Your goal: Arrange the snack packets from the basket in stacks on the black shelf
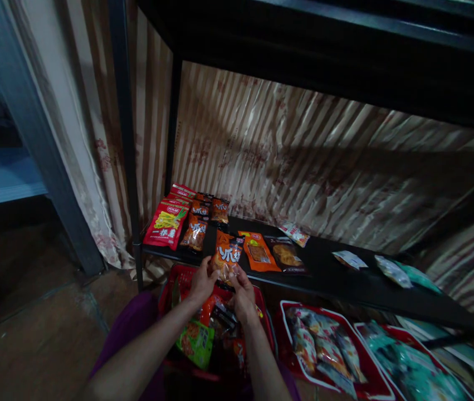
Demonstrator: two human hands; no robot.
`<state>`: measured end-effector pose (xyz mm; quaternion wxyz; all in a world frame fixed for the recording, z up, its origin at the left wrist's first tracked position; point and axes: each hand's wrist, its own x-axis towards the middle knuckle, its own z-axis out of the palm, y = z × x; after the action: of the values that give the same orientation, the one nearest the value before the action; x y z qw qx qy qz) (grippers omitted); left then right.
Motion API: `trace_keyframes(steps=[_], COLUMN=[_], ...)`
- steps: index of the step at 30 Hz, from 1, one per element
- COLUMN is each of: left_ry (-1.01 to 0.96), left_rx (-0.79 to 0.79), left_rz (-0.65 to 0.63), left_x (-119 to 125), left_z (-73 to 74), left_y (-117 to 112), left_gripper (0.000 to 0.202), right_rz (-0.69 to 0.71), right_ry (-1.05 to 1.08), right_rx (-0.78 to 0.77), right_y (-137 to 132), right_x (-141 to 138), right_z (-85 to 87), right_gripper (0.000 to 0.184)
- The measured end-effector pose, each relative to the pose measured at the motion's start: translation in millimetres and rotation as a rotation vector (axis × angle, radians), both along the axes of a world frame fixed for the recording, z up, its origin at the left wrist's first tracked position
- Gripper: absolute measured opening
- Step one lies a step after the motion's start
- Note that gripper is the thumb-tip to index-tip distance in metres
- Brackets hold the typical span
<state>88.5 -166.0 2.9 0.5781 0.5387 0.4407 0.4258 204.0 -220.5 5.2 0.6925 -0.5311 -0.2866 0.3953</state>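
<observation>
An orange and black snack packet is held up at the shelf's front edge, above a red basket. My left hand pinches its left side, and my right hand grips its lower right side. On the black shelf, just behind and to the left, stand similar orange packets in a short row. Left of those are red snack bags. To the right of the held packet lie an orange bag and a dark brown bag.
Below me, the red basket holds mixed packets, including a green one. Two more red baskets with white rims stand to the right, full of bags. Several small packets lie along the shelf. A black post rises at left; striped cloth hangs behind.
</observation>
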Motion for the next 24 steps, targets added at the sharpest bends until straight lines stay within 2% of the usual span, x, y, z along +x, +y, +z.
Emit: trace_keyframes(steps=[5, 10, 19, 24], left_ry=[0.045, 0.14, 0.287, 0.359], left_rx=[0.179, 0.323, 0.31, 0.307], left_rz=[0.051, 0.059, 0.118, 0.159], left_x=[27, 48, 71, 82], left_z=[6.8, 6.2, 8.0, 0.1], left_y=[26, 54, 109, 127], left_gripper=[0.065, 0.066, 0.06, 0.058], right_rz=[-0.012, 0.001, -0.009, -0.008], right_ry=[-0.017, -0.043, -0.045, -0.068], right_rx=[0.039, 0.042, 0.057, 0.039], right_y=[46, 90, 157, 182], right_x=[27, 47, 61, 65], right_z=[5.4, 8.7, 1.0, -9.5], right_gripper=[0.042, 0.037, 0.035, 0.038])
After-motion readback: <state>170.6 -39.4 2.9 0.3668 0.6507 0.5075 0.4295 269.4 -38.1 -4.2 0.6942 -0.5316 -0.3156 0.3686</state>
